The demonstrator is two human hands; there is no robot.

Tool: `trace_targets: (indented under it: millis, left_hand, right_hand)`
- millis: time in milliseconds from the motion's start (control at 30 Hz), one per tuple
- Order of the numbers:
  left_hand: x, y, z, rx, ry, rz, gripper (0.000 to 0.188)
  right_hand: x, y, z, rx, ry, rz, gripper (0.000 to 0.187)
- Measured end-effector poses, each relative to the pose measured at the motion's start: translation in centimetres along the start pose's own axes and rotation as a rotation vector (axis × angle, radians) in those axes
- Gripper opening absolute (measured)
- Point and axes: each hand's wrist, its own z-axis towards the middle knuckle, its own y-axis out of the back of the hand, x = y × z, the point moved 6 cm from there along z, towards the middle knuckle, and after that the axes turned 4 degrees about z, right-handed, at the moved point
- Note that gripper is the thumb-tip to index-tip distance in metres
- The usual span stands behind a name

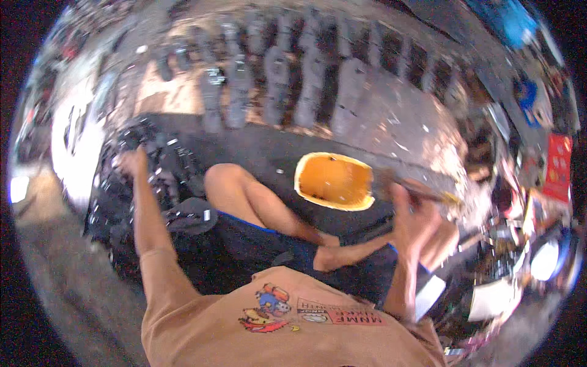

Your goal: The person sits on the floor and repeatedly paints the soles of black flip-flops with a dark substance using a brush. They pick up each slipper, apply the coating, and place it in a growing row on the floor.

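Head view, the only one. I sit with bare legs folded, in dark shorts (pixel 257 238) edged in blue and a tan printed T-shirt (pixel 232 324).

Right hand (pixel 419 208): fingers closed around a brown, long-handled brush (pixel 384 181), blurred. Its dark working end points left and lies at the right edge of an oval, pale-yellow-rimmed tub (pixel 333 205); whether it touches the rim is unclear. The tub sits in front of my folded legs on a dark mat (pixel 257 144), with an amber-orange substance (pixel 333 174) inside.

Left hand (pixel 130 162): arm stretched out to my left, hand at a heap of shiny black pieces (pixel 174 162). Blur hides the fingers; I cannot tell whether they grip anything. A flat, dark grey, rounded piece (pixel 194 214) lies between this heap and my left thigh.

Beyond the mat: dark grey, sole-shaped pieces (pixel 277 85) laid side by side in rows, with a broad grey sheet (pixel 403 119) to their right. Far right: a red rectangular object (pixel 557 168) among blurred clutter.
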Motion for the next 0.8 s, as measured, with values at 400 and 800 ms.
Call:
trace_targets:
  millis: [400, 800]
  left_hand:
    - [3.7, -3.2, 3.1, 0.192, 0.169, -1.031, 0.082]
    - [-6.0, 24.4, -38.3, 0.191, -1.018, -0.372, 0.057]
  right_hand:
    - [-2.6, -2.5, -2.2, -0.078, 0.005, 0.215, 0.020]
    - [-8.4, -2.1, -4.5, 0.227, -0.111, 0.573, 0.024]
